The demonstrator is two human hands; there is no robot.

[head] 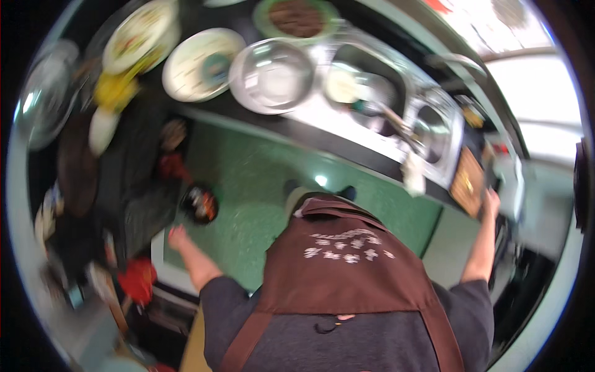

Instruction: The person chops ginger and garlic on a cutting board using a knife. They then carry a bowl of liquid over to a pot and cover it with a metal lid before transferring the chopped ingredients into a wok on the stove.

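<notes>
On the left, my left hand (177,236) is below a dark round container (200,203) with red and white contents, over the green floor; blur hides whether it holds something. My right hand (492,203) reaches the counter at the far right, beside a wooden cutting board (467,182). A small yellowish piece lies on the board. The fingers are too small and blurred to show a grip. I wear a brown apron (344,279) bearing writing.
Along the counter stand a metal bowl (273,76), a white basin (179,69), a green-rimmed bowl (260,21) of brown food, and a sink (402,83) with vessels. A white cloth (413,174) hangs over the front edge. Yellow and red items are at the left.
</notes>
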